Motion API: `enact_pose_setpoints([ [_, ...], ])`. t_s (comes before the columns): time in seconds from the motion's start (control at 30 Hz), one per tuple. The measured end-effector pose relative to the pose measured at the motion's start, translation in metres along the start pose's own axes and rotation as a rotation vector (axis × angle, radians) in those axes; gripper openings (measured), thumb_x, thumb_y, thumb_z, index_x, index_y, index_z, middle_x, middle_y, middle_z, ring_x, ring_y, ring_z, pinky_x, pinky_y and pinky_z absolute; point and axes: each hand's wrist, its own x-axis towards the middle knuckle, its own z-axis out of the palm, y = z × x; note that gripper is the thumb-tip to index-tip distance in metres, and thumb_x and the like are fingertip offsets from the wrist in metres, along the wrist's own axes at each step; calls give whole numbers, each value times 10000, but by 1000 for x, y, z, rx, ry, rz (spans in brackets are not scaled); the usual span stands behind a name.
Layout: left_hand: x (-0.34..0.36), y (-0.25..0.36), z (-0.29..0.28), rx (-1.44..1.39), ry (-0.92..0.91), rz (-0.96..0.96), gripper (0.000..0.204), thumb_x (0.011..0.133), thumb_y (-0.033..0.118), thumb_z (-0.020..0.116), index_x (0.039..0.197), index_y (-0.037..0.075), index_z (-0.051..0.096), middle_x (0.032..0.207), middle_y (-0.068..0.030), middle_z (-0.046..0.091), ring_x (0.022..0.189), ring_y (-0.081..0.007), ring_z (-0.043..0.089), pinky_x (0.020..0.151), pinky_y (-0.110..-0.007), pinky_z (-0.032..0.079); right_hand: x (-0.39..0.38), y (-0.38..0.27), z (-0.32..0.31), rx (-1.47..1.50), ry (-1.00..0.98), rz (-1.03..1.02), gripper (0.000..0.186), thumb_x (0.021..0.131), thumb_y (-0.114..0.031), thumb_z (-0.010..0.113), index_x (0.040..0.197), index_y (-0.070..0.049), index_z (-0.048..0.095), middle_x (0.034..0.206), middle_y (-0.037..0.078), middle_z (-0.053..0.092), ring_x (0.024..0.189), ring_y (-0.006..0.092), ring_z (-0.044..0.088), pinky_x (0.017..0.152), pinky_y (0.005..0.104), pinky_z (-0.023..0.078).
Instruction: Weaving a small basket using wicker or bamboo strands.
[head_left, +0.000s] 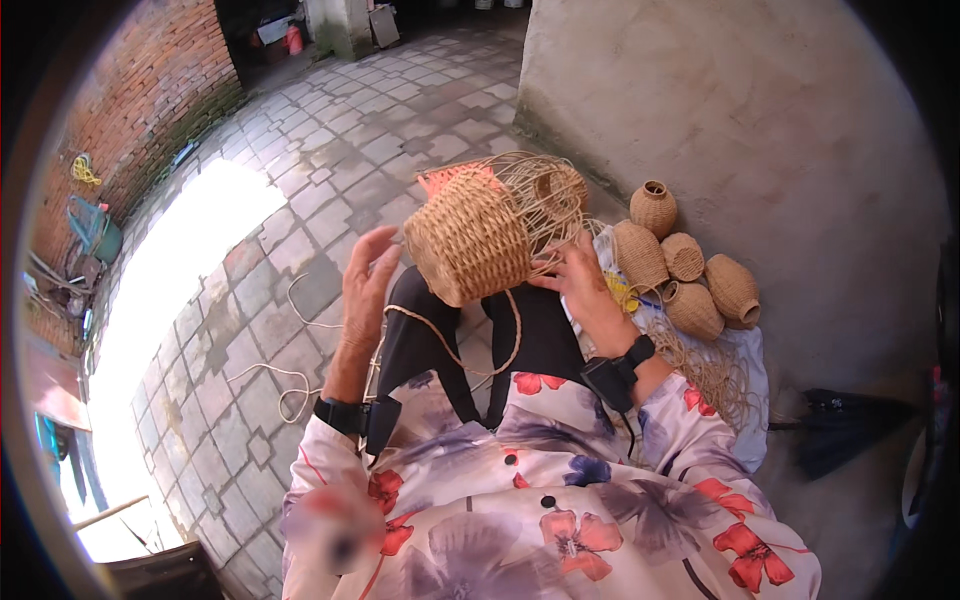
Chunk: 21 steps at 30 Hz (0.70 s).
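A half-woven straw basket lies tilted over my knees, its closed base toward my left and its rim toward my right. Long loose straw cords fan out from the rim. My left hand is just left of the base, fingers apart and slightly curved, holding nothing. At the rim, the fingers of my right hand are closed among the cords; their tips are partly hidden. One working cord loops down between my legs and across to the left. Behind the basket shows an orange-red slatted piece.
Several finished woven baskets sit to the right by a plastered wall. A heap of loose straw lies on a white sheet. Cord ends trail over the stone paving on the left. A brick wall stands farther off.
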Motion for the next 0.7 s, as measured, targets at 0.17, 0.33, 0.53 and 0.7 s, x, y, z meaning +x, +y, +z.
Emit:
enact_pose_setpoints([
  [0.17, -41, 24, 13, 157, -141, 79, 354, 842, 200, 657, 1163, 68, 589, 1157, -93, 544, 1134, -240, 530, 900, -365, 463, 15, 2, -9, -122, -27, -99, 384, 885, -328, 500, 1223, -153, 445, 978, 68, 529, 808, 175, 585, 612, 326, 549],
  [0.33, -72, 33, 6, 351, -255, 224, 315, 752, 127, 707, 1038, 61, 590, 1097, -111, 549, 1003, -245, 561, 828, -338, 470, 17, -7, 1, -332, -176, -208, 686, 911, -440, 513, 1448, -48, 342, 970, 75, 580, 757, 143, 611, 570, 263, 470],
  [0.53, -94, 41, 0, 447, -399, 185, 187, 785, 118, 688, 929, 26, 610, 978, -71, 555, 841, -175, 571, 782, -295, 475, 22, -6, 8, -449, -321, -231, 590, 943, -406, 488, 1452, -129, 377, 966, 67, 586, 741, 122, 611, 530, 232, 465],
  [0.7, -100, 22, -1, -130, -101, -446, 300, 900, 314, 643, 1021, 42, 612, 799, -11, 541, 640, -91, 530, 588, -218, 447, 13, -5, 15, -514, -342, -219, 580, 953, -398, 479, 1450, -117, 374, 1009, 82, 590, 748, 127, 614, 530, 225, 492],
])
